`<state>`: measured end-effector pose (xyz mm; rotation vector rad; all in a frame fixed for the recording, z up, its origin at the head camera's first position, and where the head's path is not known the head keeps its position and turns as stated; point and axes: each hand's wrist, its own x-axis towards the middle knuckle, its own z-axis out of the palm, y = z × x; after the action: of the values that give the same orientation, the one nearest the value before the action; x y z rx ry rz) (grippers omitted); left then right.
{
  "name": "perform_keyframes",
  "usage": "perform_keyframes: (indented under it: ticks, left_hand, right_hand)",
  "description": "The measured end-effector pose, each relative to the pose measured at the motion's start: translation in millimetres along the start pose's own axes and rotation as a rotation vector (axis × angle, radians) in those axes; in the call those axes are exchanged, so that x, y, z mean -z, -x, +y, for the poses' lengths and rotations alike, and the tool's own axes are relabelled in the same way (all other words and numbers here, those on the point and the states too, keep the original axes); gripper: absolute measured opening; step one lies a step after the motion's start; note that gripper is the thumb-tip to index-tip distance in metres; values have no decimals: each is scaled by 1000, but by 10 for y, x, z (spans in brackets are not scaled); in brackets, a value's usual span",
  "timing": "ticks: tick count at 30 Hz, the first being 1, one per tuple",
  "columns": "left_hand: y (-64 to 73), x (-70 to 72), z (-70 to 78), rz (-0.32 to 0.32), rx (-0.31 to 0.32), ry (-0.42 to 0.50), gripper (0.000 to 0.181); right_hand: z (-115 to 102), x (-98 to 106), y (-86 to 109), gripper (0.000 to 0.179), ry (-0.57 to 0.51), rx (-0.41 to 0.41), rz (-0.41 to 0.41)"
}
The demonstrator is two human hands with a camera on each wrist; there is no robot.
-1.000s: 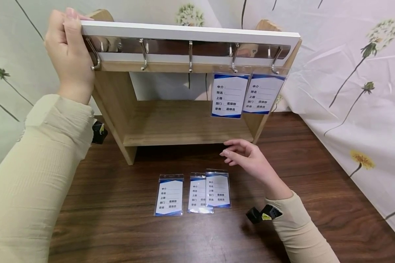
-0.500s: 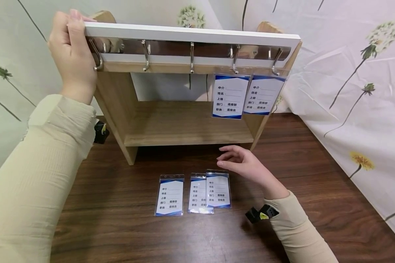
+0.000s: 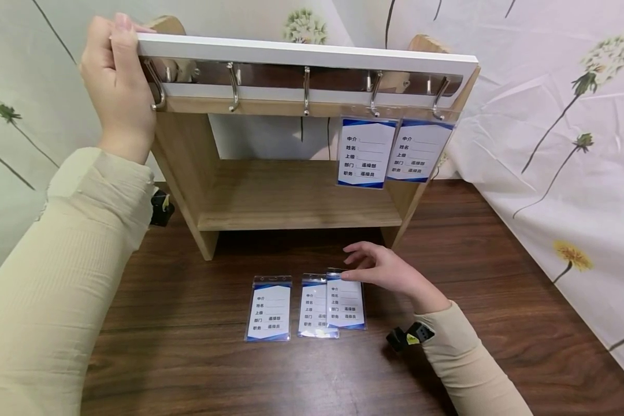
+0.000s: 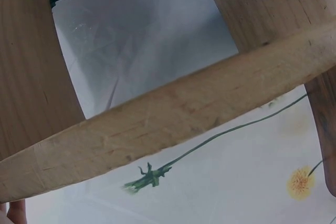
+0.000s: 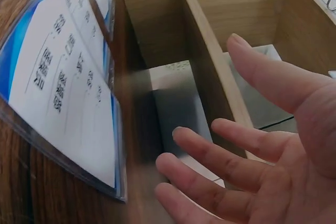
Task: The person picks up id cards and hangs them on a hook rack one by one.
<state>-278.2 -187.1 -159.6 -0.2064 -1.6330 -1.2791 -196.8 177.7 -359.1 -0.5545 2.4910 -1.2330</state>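
My left hand point(image 3: 119, 86) grips the left end of the white hook rail point(image 3: 312, 51) on top of a wooden rack point(image 3: 301, 219). Metal hooks line the rail. Two clear badge holders with printed cards, the left badge point(image 3: 366, 151) and the right badge point(image 3: 420, 149), hang from its two right hooks. My right hand point(image 3: 382, 271) hovers above the table, its fingers relaxed and holding nothing, over the top edge of the rightmost lying badge point(image 3: 345, 303). That badge overlaps the middle badge point(image 3: 312, 315); a third badge point(image 3: 268, 312) lies apart to the left.
The rack stands on a dark wooden table point(image 3: 239, 381) with a lower shelf point(image 3: 301, 185) across it. Behind and to the right hangs a pale cloth point(image 3: 541, 190) with dandelion prints. The rack's side panel point(image 4: 157, 124) crosses the left wrist view.
My right hand has come down and slightly left from in front of the rack toward the rightmost lying badge. My left hand keeps its grip on the rail, and the badges stay put.
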Motion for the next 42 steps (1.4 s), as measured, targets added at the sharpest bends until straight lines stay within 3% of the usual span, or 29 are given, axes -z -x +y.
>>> perform_keyframes:
  ticks: [11,28,42]
  left_hand:
    - [3,4,-2,-5,0,-14,34]
    - [17,14,3,1,-8,-10,35]
    - [7,-2,-9,3,-7,-7,34]
  right_hand:
    - [19,-45,-14,63,125,-95,-32]
    - [116,-120,-60,69,205,-108,-60]
    - [118,-252,-51,89,451,-140,-76]
